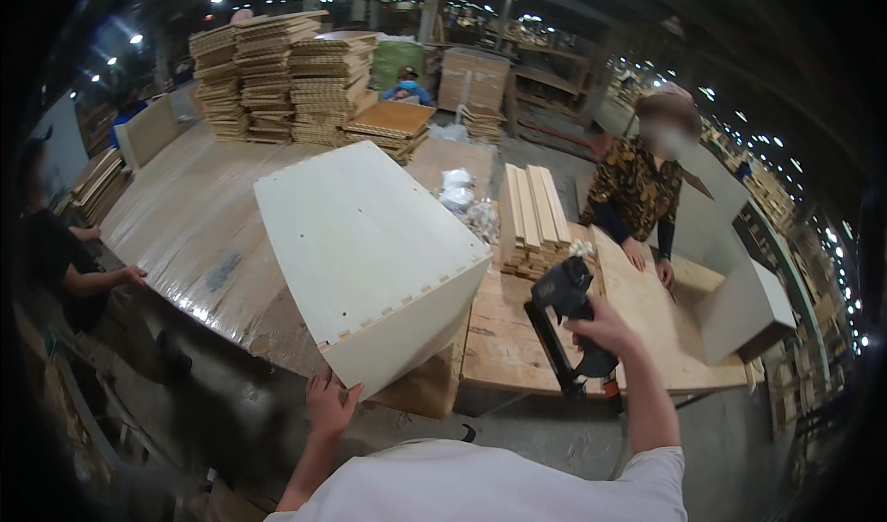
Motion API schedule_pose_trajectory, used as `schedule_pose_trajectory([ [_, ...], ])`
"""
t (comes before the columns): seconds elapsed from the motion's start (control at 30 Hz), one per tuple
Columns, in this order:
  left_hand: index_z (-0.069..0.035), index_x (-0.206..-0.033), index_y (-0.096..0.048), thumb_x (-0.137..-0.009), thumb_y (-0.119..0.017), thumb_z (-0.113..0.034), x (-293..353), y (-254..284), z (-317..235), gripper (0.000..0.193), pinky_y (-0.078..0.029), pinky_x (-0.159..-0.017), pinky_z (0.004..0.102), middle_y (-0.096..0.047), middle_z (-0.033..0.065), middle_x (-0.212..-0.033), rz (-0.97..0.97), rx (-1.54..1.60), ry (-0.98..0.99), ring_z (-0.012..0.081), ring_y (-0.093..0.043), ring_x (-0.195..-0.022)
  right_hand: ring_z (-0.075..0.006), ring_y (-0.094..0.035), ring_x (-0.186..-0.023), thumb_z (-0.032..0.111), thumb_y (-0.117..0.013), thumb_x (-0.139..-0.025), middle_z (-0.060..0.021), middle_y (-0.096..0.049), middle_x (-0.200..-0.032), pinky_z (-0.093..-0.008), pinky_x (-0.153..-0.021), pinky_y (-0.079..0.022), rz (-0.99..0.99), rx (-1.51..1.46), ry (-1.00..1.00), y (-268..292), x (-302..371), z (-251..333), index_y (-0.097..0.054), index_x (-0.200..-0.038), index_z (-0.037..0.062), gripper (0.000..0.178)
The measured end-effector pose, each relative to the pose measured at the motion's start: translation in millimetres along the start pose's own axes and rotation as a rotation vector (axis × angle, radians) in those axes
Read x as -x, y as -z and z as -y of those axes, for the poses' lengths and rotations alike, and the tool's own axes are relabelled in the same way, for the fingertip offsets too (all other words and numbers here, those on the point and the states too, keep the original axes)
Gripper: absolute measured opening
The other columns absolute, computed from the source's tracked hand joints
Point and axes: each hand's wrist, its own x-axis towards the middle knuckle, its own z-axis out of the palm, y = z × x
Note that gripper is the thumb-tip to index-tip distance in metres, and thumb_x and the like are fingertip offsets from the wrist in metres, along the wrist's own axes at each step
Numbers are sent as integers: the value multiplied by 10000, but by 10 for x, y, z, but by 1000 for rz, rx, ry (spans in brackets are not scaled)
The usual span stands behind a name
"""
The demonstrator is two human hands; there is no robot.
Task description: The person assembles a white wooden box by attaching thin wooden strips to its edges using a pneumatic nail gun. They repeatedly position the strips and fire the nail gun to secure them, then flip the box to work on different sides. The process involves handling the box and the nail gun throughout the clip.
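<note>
A large white wooden box [370,236] with finger-jointed edges rests at an angle on the near side of the table, one corner jutting past the edge. My left hand [331,406] is at that near lower corner, fingers apart, nothing visibly gripped. In my right hand [601,326] is a black nail gun [562,286], with my fingers wrapped round its handle. It is held up to the right of the box, apart from it. Where its hose leads is mostly hidden by my arm.
Tall stacks of wooden panels [268,78] stand at the back of the table [194,217]. Right of the box lie wooden strips [531,212] and plastic bags [456,189]. A co-worker [642,185] stands at the right, near another white box [747,309]; another person [69,263] is at left.
</note>
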Motion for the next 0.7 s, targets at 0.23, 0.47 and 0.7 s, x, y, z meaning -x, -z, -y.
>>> schedule_pose_trajectory([
  [0.23,-65,-1154,-608,-805,-672,-288,-25,-27,112,419,-345,-1011,494,-441,199,-1367,21,51,-49,411,-401,-1247,-120,-594,-555,156,-626,-874,-61,-577,-809,-277,-473,-522,159,-35,114,134,452,1506,-493,-1109,-14,320],
  [0.47,-62,-1125,-614,-796,-689,-198,-50,22,-8,364,-346,-1020,493,-433,189,-1377,-5,69,-47,412,-367,-1265,-133,-618,-579,245,-583,-912,-108,-643,-936,-279,-479,-541,209,-31,40,19,83,2046,-489,-1148,5,349],
  [0.7,-55,-1057,-619,-792,-693,-202,30,-97,37,312,-358,-1003,493,-438,177,-1378,-39,46,-15,415,-386,-1240,-155,-632,-545,232,-529,-943,-135,-649,-935,-285,-453,-546,250,99,7,-69,-95,2237,-473,-1166,15,316],
])
